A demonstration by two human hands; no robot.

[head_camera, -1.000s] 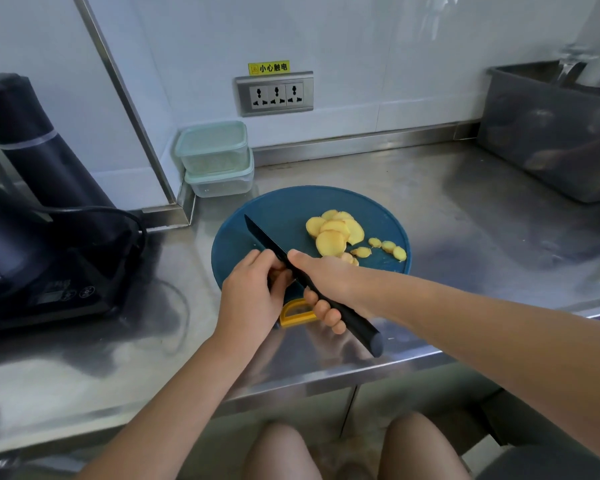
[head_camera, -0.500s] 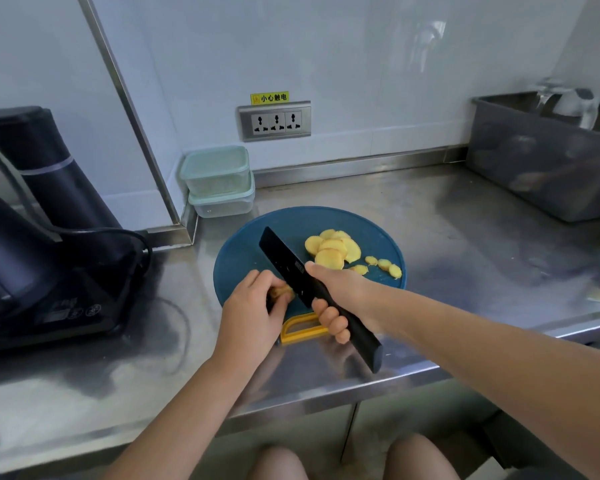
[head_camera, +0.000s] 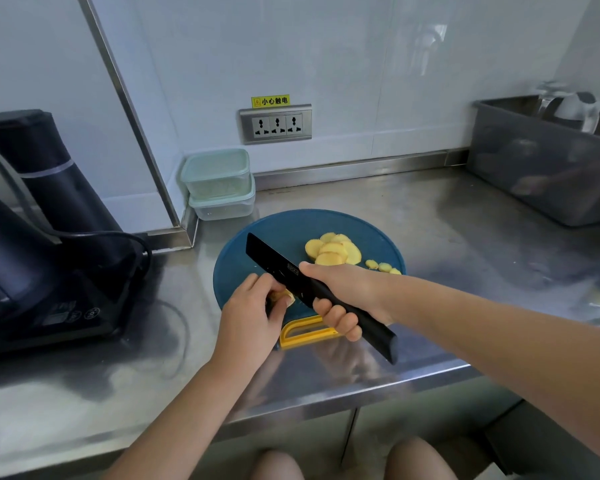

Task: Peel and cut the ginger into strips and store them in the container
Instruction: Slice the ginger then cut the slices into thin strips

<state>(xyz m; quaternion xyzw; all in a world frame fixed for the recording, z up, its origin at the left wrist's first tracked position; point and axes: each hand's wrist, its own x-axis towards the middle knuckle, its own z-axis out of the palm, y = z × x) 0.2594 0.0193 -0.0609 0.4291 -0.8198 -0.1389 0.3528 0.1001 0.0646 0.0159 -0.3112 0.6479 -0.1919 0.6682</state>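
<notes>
Slicing a small ginger piece on the blue board

Bottom centre of frame: two bare knees are seen under the edge of the steel counter (head_camera: 153, 393). Just above, at frame centre, a small ginger piece (head_camera: 279, 295) is pinched by the left hand (head_camera: 246, 306), with the fingers curled over it and the thumb at its near side. It is held down on the lower part of the round blue cutting board (head_camera: 236, 268), close to the board's yellow handle (head_camera: 305, 333). The knife (head_camera: 274, 263), all black, is gripped by the right hand (head_camera: 343, 292). The fingers are wrapped round the handle and the forefinger is laid up toward the blade. The blade is turned flat side to the camera just right of the piece, tip toward upper left. Whether the edge touches the ginger cannot be told.

Handling, as a judgement: the piece is taken to be light, firm and fibrous, and probably damp and slippery where cut. Being small, it is best held at the end away from the blade, with fingertips tucked back. A slip on the smooth board is the likely risk.

Further up the board, right of centre, a pile of pale yellow ginger slices (head_camera: 333, 252) is laid, with a few small rounds (head_camera: 381, 266) just to its right. No strips are seen yet.

Beyond the board, upper left of centre, two stacked lidded containers (head_camera: 219, 183) are set in the wall corner, well apart from the hands. A black appliance (head_camera: 32, 237) is placed at far left and a grey tub (head_camera: 534, 178) at far right. A socket strip (head_camera: 276, 124) is mounted on the wall above.
</notes>
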